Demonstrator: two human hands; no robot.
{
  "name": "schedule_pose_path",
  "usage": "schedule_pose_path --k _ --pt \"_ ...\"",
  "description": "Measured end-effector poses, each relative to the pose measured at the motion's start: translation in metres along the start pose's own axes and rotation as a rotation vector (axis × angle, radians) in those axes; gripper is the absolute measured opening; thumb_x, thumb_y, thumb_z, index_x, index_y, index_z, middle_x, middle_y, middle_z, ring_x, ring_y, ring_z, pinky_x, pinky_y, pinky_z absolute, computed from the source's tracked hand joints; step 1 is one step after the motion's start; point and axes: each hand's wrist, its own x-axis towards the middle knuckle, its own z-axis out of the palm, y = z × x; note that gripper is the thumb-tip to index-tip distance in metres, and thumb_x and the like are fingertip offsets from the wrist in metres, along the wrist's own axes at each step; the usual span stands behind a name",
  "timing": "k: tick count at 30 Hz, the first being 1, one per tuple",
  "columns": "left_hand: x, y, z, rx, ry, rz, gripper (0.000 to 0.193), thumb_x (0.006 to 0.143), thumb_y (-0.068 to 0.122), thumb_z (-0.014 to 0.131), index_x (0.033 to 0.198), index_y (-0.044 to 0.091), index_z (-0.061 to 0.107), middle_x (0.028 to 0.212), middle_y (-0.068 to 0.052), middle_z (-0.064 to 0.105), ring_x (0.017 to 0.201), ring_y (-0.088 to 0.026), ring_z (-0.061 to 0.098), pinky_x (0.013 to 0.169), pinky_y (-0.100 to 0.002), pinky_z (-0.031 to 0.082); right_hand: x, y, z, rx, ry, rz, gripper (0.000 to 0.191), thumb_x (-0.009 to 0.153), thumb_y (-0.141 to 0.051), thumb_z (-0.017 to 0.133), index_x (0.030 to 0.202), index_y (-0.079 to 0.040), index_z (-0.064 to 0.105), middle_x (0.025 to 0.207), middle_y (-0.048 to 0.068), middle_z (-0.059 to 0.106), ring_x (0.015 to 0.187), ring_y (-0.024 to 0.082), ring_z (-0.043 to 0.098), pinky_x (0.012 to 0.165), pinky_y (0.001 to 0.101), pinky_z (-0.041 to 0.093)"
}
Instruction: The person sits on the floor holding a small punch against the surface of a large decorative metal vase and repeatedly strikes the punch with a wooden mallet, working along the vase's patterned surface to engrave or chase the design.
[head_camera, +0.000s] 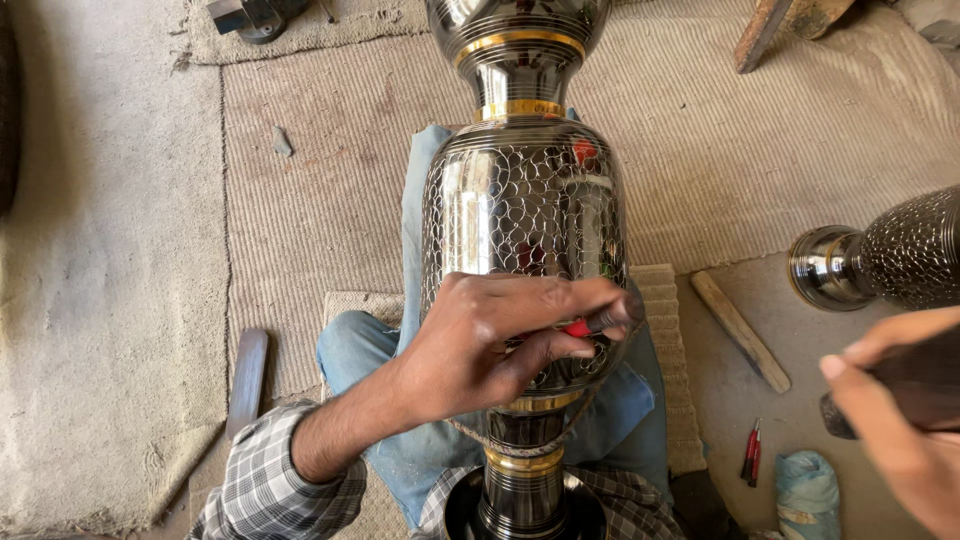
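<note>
1. The person's right hand (905, 420) sits at the near right edge of the view, its grip curled closed around a dark handle (915, 390); the head of that handle is out of frame, so what kind of tool it is cannot be told.
2. The left hand (470, 345) rests across the lower belly of the vase (522, 215), its grip pinched shut on a slim tool with a red collar and dark tip (600, 322). The tip lies against the metal just right of the hand.
3. The vase lies lengthwise over the person's lap on blue cloth (415, 200), foot toward the body, neck pointing away. Its dark polished surface carries a fine engraved scale pattern and 3 gold bands.
4. Judgement: for clean lines, the heel of the left hand should stay braced on the vase so the tip cannot skid on the curved, glossy wall.
5. Judgement: the vase can roll; the knees should cradle it.
6. Farther right, a wooden stick (742, 332) and a second engraved vessel (880, 258) lie on the floor mat (320, 180).
</note>
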Motion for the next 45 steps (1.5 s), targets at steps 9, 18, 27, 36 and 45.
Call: schedule_pose_path --k 9,18,27,36,45 --pt "0.028 -0.029 -0.003 0.009 -0.515 0.153 0.058 0.090 -0.006 0.064 0.145 0.014 0.060 0.128 -0.001 0.075 0.106 -0.018 0.079 0.070 -0.026 0.067 -0.048 -0.009 0.054 -0.105 0.183 -0.401 0.084 0.080 0.001 0.081 0.147 -0.001 0.030 0.095 0.017 0.068 0.082 0.025 0.070 0.077 0.0377 0.058" --pt "0.014 0.008 -0.009 -0.023 -0.087 -0.428 0.046 0.091 0.010 0.076 0.135 0.011 0.064 0.117 -0.001 0.081 0.081 -0.016 0.083 0.063 -0.027 0.064 -0.042 0.004 0.061 0.089 0.127 -0.234 0.088 0.079 -0.002 0.076 0.155 -0.005 0.031 0.097 0.016 0.069 0.082 0.024 0.074 0.072 0.0384 0.059" --pt "-0.009 -0.004 -0.004 -0.123 0.070 -0.075 0.051 0.096 -0.007 0.067 0.145 -0.003 0.054 0.126 -0.012 0.074 0.118 -0.024 0.077 0.097 -0.033 0.069 0.037 -0.059 0.002 0.008 -0.174 0.043 0.041 0.087 0.001 0.077 0.120 -0.011 0.057 0.084 0.013 0.065 0.065 0.020 0.060 0.059 0.0338 0.055" --pt "-0.034 0.004 0.031 0.000 0.495 -0.249 0.040 0.090 -0.008 0.076 0.127 -0.004 0.061 0.102 -0.011 0.078 0.071 -0.006 0.065 0.064 -0.021 0.060 0.125 -0.134 -0.018 -0.456 -0.519 -0.497 0.091 0.078 -0.004 0.076 0.155 -0.034 0.039 0.087 -0.001 0.065 0.059 0.012 0.059 0.056 0.0301 0.053" --pt "-0.043 0.001 0.044 -0.243 0.696 -0.141 0.039 0.097 -0.009 0.072 0.127 0.001 0.049 0.109 -0.013 0.070 0.098 -0.013 0.074 0.084 -0.028 0.067 0.106 -0.125 -0.015 -0.197 -0.257 -0.624 0.086 0.080 -0.003 0.075 0.157 -0.016 0.040 0.099 0.010 0.076 0.074 0.017 0.074 0.060 0.0292 0.060"
